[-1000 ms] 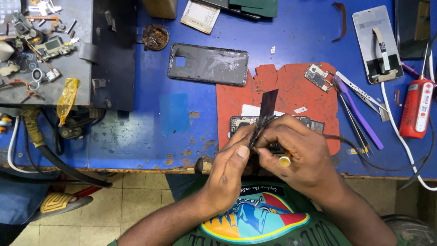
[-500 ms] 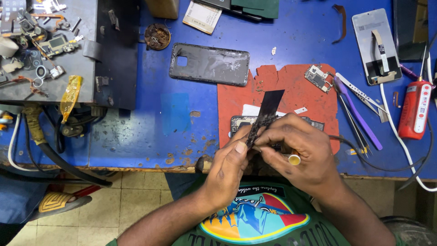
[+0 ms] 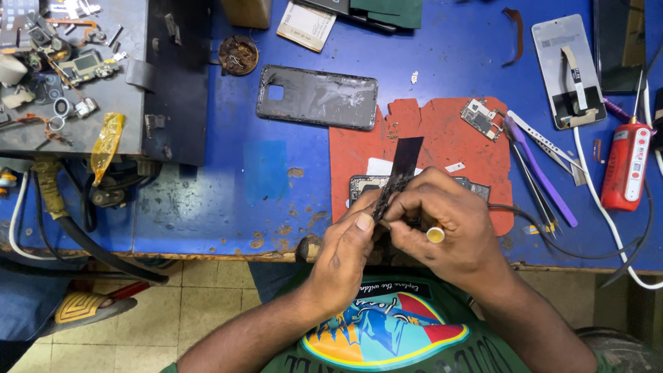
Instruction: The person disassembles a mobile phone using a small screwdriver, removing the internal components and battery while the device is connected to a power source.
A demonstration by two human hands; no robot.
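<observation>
- One black strip (image 3: 399, 171), thin and flat, tilts up from between both hands over the front edge of the blue bench (image 3: 276, 173).
- Left hand (image 3: 345, 252): thumb and fingers pinched narrow on the lower end of the strip.
- Right hand (image 3: 449, 221): fingers curled tight over the same lower end, touching the left hand; one ring (image 3: 435, 235) with a pale stone shows on it.
- One red mat (image 3: 442, 138) lies just behind the hands; on it sit one small circuit board (image 3: 480, 117) and one opened phone body (image 3: 362, 186), partly hidden by the hands.
- One dark back cover (image 3: 318, 97) lies beside the mat's left edge.
- One white phone panel (image 3: 570, 69) lies well to the right, near the bench's far edge.
- One red canister (image 3: 625, 166) stands near the right edge.
- One purple tool (image 3: 542, 173) and at least two tweezers (image 3: 545, 141) lie between mat and canister.
- One grey box (image 3: 103, 76) at far left carries many small parts; their count cannot be told.
</observation>
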